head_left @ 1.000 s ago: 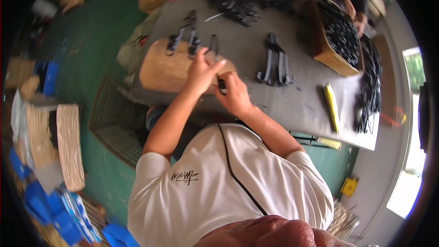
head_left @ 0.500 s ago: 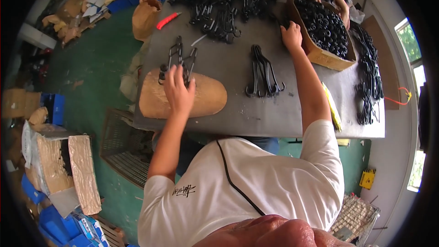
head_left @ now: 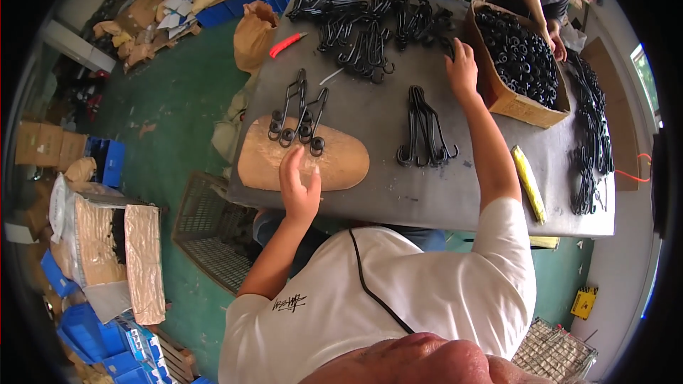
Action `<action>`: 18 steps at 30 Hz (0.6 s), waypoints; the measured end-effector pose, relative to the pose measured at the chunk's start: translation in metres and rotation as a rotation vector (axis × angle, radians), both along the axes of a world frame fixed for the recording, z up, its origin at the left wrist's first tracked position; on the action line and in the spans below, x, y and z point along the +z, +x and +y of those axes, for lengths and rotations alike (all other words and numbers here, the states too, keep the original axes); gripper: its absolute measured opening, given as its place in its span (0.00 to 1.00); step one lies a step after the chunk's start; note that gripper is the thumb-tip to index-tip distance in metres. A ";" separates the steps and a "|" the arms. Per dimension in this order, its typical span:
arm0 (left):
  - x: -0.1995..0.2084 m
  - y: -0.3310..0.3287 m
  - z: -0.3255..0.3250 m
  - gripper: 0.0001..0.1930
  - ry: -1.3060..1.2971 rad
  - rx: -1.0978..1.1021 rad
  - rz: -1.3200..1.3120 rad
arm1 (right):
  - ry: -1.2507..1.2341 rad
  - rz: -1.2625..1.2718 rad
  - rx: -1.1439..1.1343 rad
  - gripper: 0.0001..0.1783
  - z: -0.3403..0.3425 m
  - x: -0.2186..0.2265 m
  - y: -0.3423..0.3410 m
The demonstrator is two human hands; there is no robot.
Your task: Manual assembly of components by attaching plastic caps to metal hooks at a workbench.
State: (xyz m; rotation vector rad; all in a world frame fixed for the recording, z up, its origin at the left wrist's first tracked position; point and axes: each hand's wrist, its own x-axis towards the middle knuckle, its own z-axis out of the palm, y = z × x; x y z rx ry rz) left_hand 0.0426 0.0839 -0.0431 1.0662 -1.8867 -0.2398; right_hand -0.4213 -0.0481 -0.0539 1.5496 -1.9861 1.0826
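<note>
My left hand (head_left: 300,188) is open, fingers stretched, just below a set of black wire hooks (head_left: 300,110) with round rings (head_left: 287,136) at their near ends. Those rings lie on a brown cardboard pad (head_left: 341,160) at the table's left. On the far side, my right hand (head_left: 464,71) is beside the carton, its thumb and fingers closed around a dark metal piece that looks like a hook; the grip is partly hidden. Between my arms lies a bundle of black hooks (head_left: 425,128), curved ends toward me.
A carton (head_left: 530,110) of black rings stands at the far right. Piled black hooks (head_left: 366,46) cover the far edge, and more hooks (head_left: 587,135) line the right. A red-handled cutter (head_left: 287,45) and a yellow packet (head_left: 528,185) lie on the table (head_left: 370,107). Co-workers' hands (head_left: 555,43) are near the carton.
My left hand has drawn back toward me, off the ringed hooks, which now lie uncovered on the pad. My right hand stays near the carton. The whole view has shifted slightly.
</note>
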 end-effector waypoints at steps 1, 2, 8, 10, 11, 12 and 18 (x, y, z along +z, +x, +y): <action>0.000 0.000 -0.006 0.29 0.050 -0.021 0.059 | -0.030 0.059 0.092 0.31 0.016 0.018 0.023; 0.001 -0.002 -0.012 0.29 0.053 -0.004 0.057 | -0.056 0.117 0.191 0.33 0.041 0.035 0.049; 0.037 -0.022 -0.038 0.37 0.595 -0.482 0.724 | -0.138 0.446 0.544 0.37 0.145 0.071 0.159; 0.053 -0.030 -0.032 0.37 0.597 -0.547 0.647 | -0.178 0.494 0.563 0.37 0.161 0.064 0.170; 0.057 -0.031 -0.029 0.37 0.591 -0.630 0.579 | -0.198 0.505 0.577 0.37 0.166 0.059 0.173; 0.057 -0.031 -0.026 0.37 0.604 -0.618 0.575 | -0.216 0.518 0.587 0.38 0.171 0.055 0.176; 0.055 -0.027 -0.010 0.33 0.556 -0.708 0.509 | -0.230 0.533 0.583 0.37 0.179 0.044 0.183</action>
